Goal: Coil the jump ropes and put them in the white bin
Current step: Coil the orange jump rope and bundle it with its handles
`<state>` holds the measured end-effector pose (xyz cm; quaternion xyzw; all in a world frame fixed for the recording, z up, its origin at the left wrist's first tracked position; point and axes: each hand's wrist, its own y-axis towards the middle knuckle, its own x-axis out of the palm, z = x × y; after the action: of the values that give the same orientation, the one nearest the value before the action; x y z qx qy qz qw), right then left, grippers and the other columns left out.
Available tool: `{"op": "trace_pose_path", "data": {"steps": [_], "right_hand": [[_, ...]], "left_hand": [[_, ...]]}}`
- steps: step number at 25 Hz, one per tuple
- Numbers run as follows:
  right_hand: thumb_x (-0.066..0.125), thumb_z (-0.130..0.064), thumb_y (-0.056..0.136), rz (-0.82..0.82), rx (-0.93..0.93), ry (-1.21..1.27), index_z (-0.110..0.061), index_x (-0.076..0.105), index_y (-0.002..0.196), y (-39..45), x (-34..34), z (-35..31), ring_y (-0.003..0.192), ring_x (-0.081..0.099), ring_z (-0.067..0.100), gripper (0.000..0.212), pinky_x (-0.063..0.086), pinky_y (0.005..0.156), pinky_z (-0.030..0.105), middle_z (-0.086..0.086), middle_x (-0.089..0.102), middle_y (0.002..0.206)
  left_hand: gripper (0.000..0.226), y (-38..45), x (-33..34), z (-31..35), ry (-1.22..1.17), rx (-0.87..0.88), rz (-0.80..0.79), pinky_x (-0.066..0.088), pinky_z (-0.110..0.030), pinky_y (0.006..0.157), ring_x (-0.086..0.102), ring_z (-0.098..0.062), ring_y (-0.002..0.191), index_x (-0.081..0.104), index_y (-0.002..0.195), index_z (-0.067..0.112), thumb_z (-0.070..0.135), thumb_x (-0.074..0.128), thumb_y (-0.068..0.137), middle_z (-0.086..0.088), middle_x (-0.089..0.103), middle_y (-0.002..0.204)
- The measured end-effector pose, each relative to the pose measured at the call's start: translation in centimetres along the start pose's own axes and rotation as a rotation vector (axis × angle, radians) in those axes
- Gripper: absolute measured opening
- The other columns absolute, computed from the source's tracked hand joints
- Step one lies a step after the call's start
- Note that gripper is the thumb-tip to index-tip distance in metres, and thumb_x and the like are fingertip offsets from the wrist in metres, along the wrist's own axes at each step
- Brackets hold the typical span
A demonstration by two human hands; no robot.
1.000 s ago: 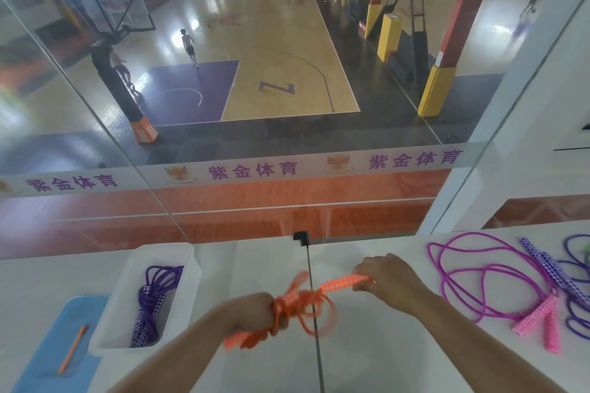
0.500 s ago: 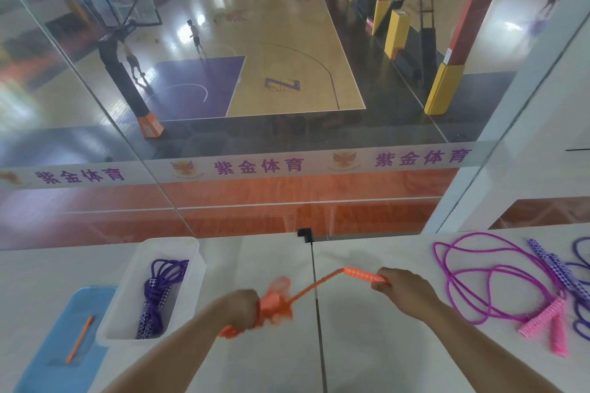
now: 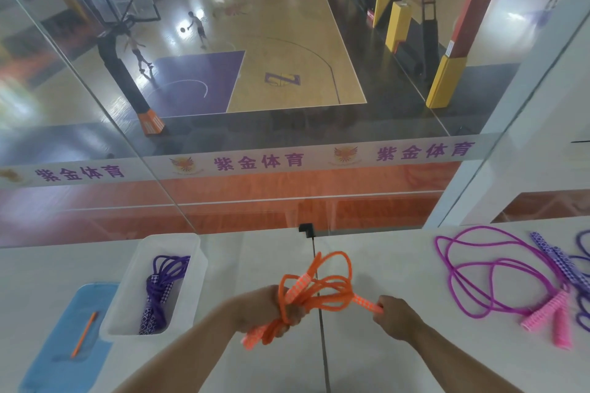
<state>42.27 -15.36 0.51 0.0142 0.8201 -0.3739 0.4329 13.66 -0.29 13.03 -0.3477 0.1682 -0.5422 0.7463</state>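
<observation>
My left hand point(image 3: 271, 309) grips a bundle of orange jump rope point(image 3: 322, 287) whose loops stand up above the fist, with one orange handle sticking out below it. My right hand point(image 3: 397, 317) pinches the other orange handle point(image 3: 367, 304) just right of the bundle. The white bin point(image 3: 127, 297) stands to the left on the white counter and holds a coiled purple jump rope point(image 3: 161, 290). A loose magenta rope point(image 3: 479, 268) with pink handles point(image 3: 552, 317) lies uncoiled at the right.
A blue tray point(image 3: 57, 360) with an orange pencil point(image 3: 83, 333) lies left of the bin. Another purple rope with patterned handles point(image 3: 557, 257) sits at the far right edge. A glass pane rises at the counter's back edge, over a basketball court below.
My right hand has swung the handle end back in toward my left hand, and the stretched strand has become another loose loop above the bundle.
</observation>
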Motion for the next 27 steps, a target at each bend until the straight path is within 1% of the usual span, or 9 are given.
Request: {"op": "trace_pose_path", "data": {"steps": [2,5,7,9,12,16,20,23,27], "right_hand": [[0.054,-0.031,0.083,-0.039,0.069,0.022,-0.031,0.056,0.089,0.7,0.9,0.8,0.106,0.063,0.026,0.006,0.049,0.086,0.034,0.001,0.069,0.107],[0.053,-0.017,0.089,0.113,0.110,0.144,-0.022,0.055,0.133,0.4,-0.6,-0.5,0.127,0.055,0.022,0.044,0.044,0.104,0.030,0.004,0.060,0.138],[0.047,0.000,0.088,0.296,-0.044,0.340,-0.019,0.058,0.133,-1.3,-3.0,-4.0,0.127,0.053,0.015,0.050,0.042,0.103,0.021,-0.002,0.057,0.142],[0.048,0.003,0.083,0.211,-0.304,0.419,-0.026,0.057,0.133,-3.6,-4.9,-8.5,0.131,0.047,0.008,0.059,0.035,0.107,0.015,-0.009,0.052,0.143],[0.062,-0.014,0.085,-0.032,-0.629,0.068,-0.035,0.045,0.142,-5.7,-4.8,-12.9,0.138,0.037,0.008,0.064,0.028,0.115,0.024,-0.012,0.041,0.152],[0.070,-0.035,0.088,0.426,-0.937,-0.245,-0.032,0.059,0.124,-4.4,-2.8,-12.6,0.132,0.040,0.018,0.038,0.040,0.113,0.039,-0.003,0.051,0.141],[0.072,-0.031,0.088,0.665,-1.065,-0.407,-0.026,0.070,0.098,-2.8,-2.7,-11.5,0.127,0.049,0.021,0.012,0.044,0.107,0.040,-0.001,0.059,0.131],[0.066,-0.030,0.089,0.656,-0.901,-0.427,-0.017,0.075,0.089,-1.5,-4.4,-8.8,0.116,0.058,0.022,0.016,0.049,0.102,0.039,0.002,0.067,0.116],[0.045,-0.030,0.101,0.344,-0.297,-0.063,-0.014,0.064,0.086,-1.2,-7.3,-6.0,0.085,0.068,0.025,0.029,0.050,0.076,0.032,0.005,0.067,0.086]], "left_hand": [[0.008,0.0,0.8,0.8,0.350,-0.077,-0.031,0.045,-0.023,0.044,0.050,-0.012,0.053,0.066,0.091,0.009,0.015,0.060,0.091,-0.002,0.059,0.074],[0.021,0.6,1.3,1.1,1.051,-0.224,0.089,0.049,-0.028,0.054,0.062,-0.021,0.066,0.069,0.103,0.007,0.021,0.062,0.089,-0.008,0.068,0.088],[0.023,1.0,1.7,0.9,1.340,-0.207,0.232,0.054,-0.035,0.071,0.069,-0.029,0.091,0.065,0.112,0.013,0.024,0.058,0.093,-0.009,0.071,0.105],[0.023,1.7,2.1,0.5,1.404,-0.152,0.376,0.055,-0.039,0.078,0.069,-0.032,0.098,0.058,0.118,0.015,0.025,0.053,0.097,-0.009,0.068,0.109],[0.023,2.7,2.1,0.5,1.286,-0.122,0.573,0.056,-0.037,0.077,0.070,-0.028,0.095,0.054,0.120,0.018,0.029,0.049,0.100,-0.004,0.068,0.108],[0.017,3.8,1.7,1.2,0.848,-0.165,0.590,0.052,-0.027,0.061,0.064,-0.018,0.069,0.063,0.098,0.016,0.030,0.055,0.091,-0.002,0.067,0.087],[0.015,3.6,1.0,0.7,0.376,-0.121,0.536,0.047,-0.023,0.053,0.056,-0.013,0.051,0.063,0.075,0.014,0.022,0.059,0.088,-0.002,0.064,0.069],[0.017,2.3,-2.0,-1.6,0.148,-0.103,0.497,0.043,-0.029,0.050,0.052,-0.020,0.050,0.063,0.083,0.007,0.021,0.064,0.091,-0.009,0.059,0.068],[0.023,0.1,-5.1,-3.6,-0.040,-0.115,0.353,0.047,-0.031,0.056,0.052,-0.019,0.059,0.063,0.098,0.007,0.025,0.072,0.088,-0.012,0.057,0.079]]}}
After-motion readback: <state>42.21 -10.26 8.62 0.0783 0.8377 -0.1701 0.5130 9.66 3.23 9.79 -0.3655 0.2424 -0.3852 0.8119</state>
